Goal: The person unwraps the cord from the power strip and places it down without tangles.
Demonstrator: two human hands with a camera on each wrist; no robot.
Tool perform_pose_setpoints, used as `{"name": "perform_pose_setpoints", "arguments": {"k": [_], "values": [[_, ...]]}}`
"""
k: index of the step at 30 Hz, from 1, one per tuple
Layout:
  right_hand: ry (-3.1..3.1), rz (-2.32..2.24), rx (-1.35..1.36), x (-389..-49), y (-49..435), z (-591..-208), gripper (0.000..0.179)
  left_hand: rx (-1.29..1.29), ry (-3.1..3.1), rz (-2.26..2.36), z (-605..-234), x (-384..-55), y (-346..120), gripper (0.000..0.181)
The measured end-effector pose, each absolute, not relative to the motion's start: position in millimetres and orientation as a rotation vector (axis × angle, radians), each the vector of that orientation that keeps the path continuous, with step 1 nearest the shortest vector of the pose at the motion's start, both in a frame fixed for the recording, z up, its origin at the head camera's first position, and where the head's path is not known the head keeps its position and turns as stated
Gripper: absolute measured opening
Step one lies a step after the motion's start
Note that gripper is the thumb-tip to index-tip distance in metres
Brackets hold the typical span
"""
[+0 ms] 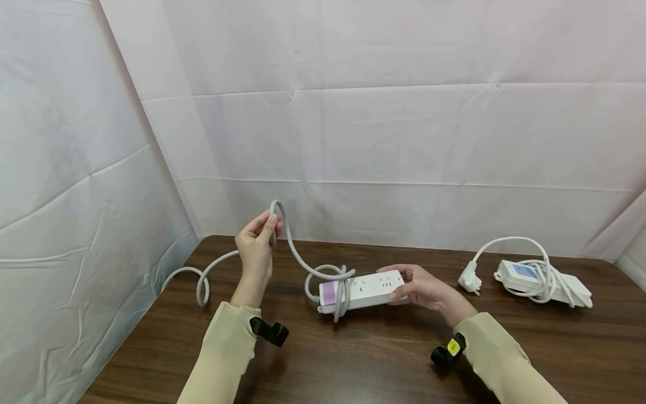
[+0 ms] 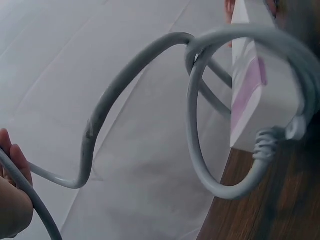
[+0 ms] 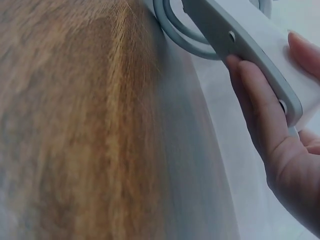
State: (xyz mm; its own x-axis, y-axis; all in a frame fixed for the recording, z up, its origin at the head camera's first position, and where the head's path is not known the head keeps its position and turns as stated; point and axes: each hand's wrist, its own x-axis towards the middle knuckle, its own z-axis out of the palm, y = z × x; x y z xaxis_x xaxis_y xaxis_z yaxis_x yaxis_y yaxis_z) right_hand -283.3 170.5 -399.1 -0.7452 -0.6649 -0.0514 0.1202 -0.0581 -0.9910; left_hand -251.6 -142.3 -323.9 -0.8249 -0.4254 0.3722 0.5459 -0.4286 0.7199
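A white power strip (image 1: 370,290) with a purple patch at its left end is in my right hand (image 1: 421,287), which grips its right end with fingers underneath and thumb on the near side. Grey cable (image 1: 342,303) is wound around the strip's left part. From there the cable rises in an arc to my left hand (image 1: 256,241), which pinches it between thumb and fingers above the table. Beyond that hand the cable trails left in a loose loop. In the left wrist view, a loop of the cable (image 2: 215,187) hangs around the strip's end (image 2: 270,115).
On the right of the brown wooden table (image 1: 404,359) lies a second white power strip (image 1: 525,275), its white cord bundled around it and its plug (image 1: 470,279) to the left. White cloth (image 1: 378,140) hangs behind the table and along the left side.
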Motion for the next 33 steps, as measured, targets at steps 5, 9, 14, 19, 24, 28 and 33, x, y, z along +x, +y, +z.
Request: {"name": "perform_pose_setpoints", "arguments": {"k": [5,9,14,19,24,28,33], "values": [[1.643,-1.838,-0.627,-281.9,170.6,-399.3,0.055,-0.164,-1.166,-2.263,-324.2,-256.1,-143.9,0.011],[1.634,-1.838,-0.641,-280.6,170.0,-398.8,0.054,-0.149,-1.169,-2.244,-326.8,-259.4,-143.9,0.012],[1.616,-1.844,-0.645,-280.0,170.9,-399.2,0.053,-0.151,-1.170,-2.223,-331.7,-264.7,-143.1,0.013],[1.579,-1.838,-0.683,-280.5,172.9,-400.7,0.050,-0.142,-1.200,-2.211,-337.5,-271.3,-141.3,0.028],[1.544,-1.818,-0.723,-281.3,177.8,-400.9,0.049,-0.129,-1.224,-2.201,-341.5,-275.9,-139.5,0.030],[1.518,-1.801,-0.759,-281.7,182.1,-399.6,0.049,-0.094,-1.210,-2.178,-342.8,-280.0,-140.7,0.030],[1.521,-1.801,-0.782,-280.1,183.9,-397.3,0.049,-0.042,-1.246,-2.168,-347.1,-283.3,-142.8,0.028]]}}
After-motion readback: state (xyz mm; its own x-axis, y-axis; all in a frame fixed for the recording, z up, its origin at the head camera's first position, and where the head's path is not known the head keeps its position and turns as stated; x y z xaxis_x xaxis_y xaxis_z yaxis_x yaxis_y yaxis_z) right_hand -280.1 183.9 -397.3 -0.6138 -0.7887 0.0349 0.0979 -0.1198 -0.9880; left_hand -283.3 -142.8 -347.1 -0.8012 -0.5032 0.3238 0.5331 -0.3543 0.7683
